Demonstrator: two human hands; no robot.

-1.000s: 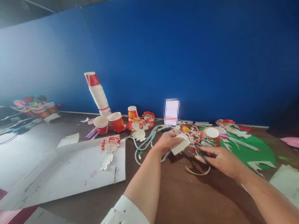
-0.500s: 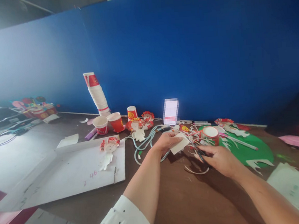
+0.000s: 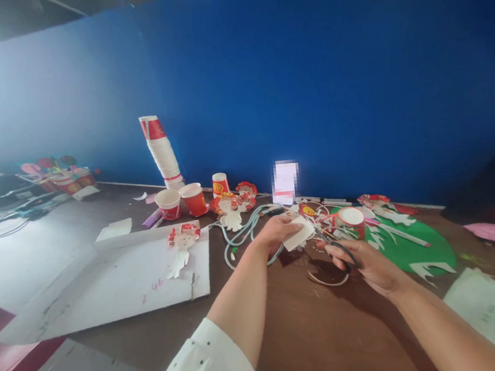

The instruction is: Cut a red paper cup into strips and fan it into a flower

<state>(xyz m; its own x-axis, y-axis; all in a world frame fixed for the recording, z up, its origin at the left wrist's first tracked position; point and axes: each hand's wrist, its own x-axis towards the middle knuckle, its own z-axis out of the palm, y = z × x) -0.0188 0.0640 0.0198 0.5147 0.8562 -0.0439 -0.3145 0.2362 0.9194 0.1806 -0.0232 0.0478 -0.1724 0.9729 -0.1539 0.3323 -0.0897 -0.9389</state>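
My left hand [image 3: 274,234] pinches a small piece of white paper [image 3: 299,236] above the table. Black-handled scissors [image 3: 343,251] are in my right hand [image 3: 367,261], its fingers wrapped round the handles. Their blades point up and left toward the paper's right edge; whether they touch it I cannot tell. Behind my hands lies a litter of paper strips and scraps, with a red and white paper cup [image 3: 351,218] standing among them. A paper figure with a frilled red head [image 3: 231,209] lies left of my left hand.
A white board [image 3: 109,290] with another paper figure on it lies at the left. A tall leaning stack of paper cups [image 3: 162,155] stands by the blue partition [image 3: 307,76]. Pale blue cable [image 3: 237,244] coils mid-table. A green disc [image 3: 430,244] with scraps lies at right.
My right hand has moved slightly right, and the scissors have drawn back a little from the paper with their handles turned more into view. My left hand keeps its pinch.
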